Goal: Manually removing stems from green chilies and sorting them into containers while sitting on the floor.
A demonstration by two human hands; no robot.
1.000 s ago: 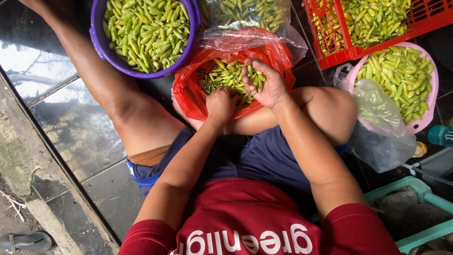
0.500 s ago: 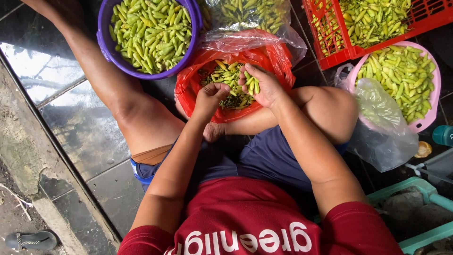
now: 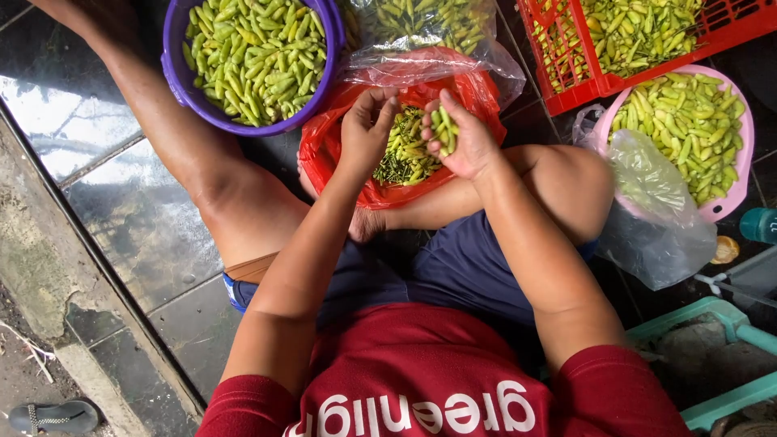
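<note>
your right hand (image 3: 461, 137) cups a few green chilies (image 3: 441, 129) over the red bag (image 3: 340, 154), so keep that grip snug while your left hand (image 3: 364, 133), fingers loosely open, picks one.

- Green chilies (image 3: 443, 129): small bunch, short slim pods, cupped in the right palm above the bag.
- Red plastic bag (image 3: 340, 158): open on the floor, mouth up, holding green chilies and stems.
</note>
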